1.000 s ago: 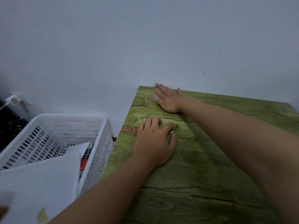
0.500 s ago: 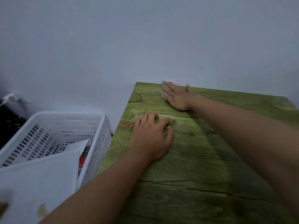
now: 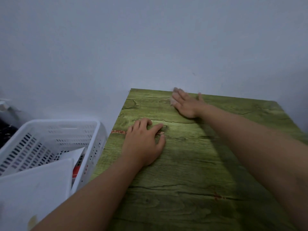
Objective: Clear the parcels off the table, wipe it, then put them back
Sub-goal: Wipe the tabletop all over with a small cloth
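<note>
A green wood-grain table (image 3: 191, 172) fills the right half of the view, set against the wall. My right hand (image 3: 187, 104) lies flat at the table's far edge, pressing a small pale cloth (image 3: 173, 101) that peeks out under the fingertips. My left hand (image 3: 144, 142) rests palm down on the table near its left edge, fingers apart, holding nothing. White parcels (image 3: 33, 189) sit in the white basket (image 3: 93, 135) to the left of the table, one with a red patch.
The pale wall runs right along the table's far edge. The perforated white basket stands close against the table's left side. A dark floor and a white plug with cable (image 3: 4, 105) show at far left.
My right hand has slid the cloth rightward along the far edge of the table. My left hand has stayed where it was.
</note>
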Demonstrator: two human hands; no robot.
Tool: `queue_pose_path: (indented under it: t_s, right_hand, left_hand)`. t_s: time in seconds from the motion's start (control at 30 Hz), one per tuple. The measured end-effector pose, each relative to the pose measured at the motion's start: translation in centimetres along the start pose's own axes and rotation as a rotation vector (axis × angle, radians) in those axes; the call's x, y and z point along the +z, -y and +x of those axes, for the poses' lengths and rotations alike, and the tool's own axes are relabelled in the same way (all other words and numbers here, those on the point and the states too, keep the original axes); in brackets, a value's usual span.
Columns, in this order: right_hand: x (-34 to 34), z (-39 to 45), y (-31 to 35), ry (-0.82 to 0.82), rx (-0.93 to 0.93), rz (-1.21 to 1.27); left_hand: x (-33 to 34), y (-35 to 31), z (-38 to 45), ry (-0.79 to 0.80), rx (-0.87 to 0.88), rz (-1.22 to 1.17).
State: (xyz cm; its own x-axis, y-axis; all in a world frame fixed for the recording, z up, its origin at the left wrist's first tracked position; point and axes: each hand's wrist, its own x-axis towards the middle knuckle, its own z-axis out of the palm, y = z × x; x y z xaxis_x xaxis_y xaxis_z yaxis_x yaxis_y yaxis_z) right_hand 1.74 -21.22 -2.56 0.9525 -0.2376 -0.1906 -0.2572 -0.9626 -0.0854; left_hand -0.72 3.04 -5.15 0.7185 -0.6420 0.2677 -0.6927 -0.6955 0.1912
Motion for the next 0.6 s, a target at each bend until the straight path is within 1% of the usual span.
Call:
queue_pose_path:
  t_s: [0.03,0.1,0.13,0.17,0.23,0.27,0.37,0.4,0.43,0.5,0.53,0.6]
  right_hand:
    - [0.2,-0.3,0.1,-0.013,-0.008,0.013]
    - [1.1,-1.2,0.4,-0.025,-0.119,-0.020]
    - [1.0,-1.4,-0.3,-0.026,-0.137,-0.030]
    - [0.5,-1.3,-1.4,-0.028,-0.107,-0.033]
    - [-0.2,-1.1,-3.5,-0.026,0.056,-0.007]
    - [-0.2,-1.5,-3.9,-0.027,0.089,0.016]
    - [1.3,-2.8,-2.8,-0.018,-0.071,-0.005]
    - [1.2,-3.1,-3.2,-0.017,-0.088,-0.011]
    - [0.8,-3.1,-4.2,-0.016,-0.069,-0.012]
    - [-0.1,-3.3,-6.2,0.000,0.081,0.024]
    - [-0.1,-3.5,-6.7,0.000,0.119,0.038]
    - [0.7,-4.3,-6.7,-0.013,0.047,0.020]
  left_hand:
    - [0.0,0.0,-0.1,-0.001,-0.003,-0.002]
    - [-0.1,0.0,-0.2,0.008,-0.005,-0.004]
    - [-0.2,0.0,0.0,0.017,-0.002,-0.003]
    - [-0.2,0.0,0.1,0.025,-0.004,-0.004]
    - [-0.3,0.0,0.1,0.038,-0.013,-0.006]
    - [-0.3,-0.1,0.1,0.038,-0.012,-0.006]
    - [-0.3,0.1,-0.1,0.032,-0.017,-0.001]
    - [-0.3,0.1,0.0,0.034,-0.015,0.004]
    - [-0.2,0.0,0.1,0.032,-0.018,0.004]
    - [-0.3,-0.2,0.0,0.026,-0.019,0.007]
    - [-0.3,-0.2,0.0,0.020,-0.016,0.010]
    - [-0.2,-0.2,0.0,0.010,-0.018,0.008]
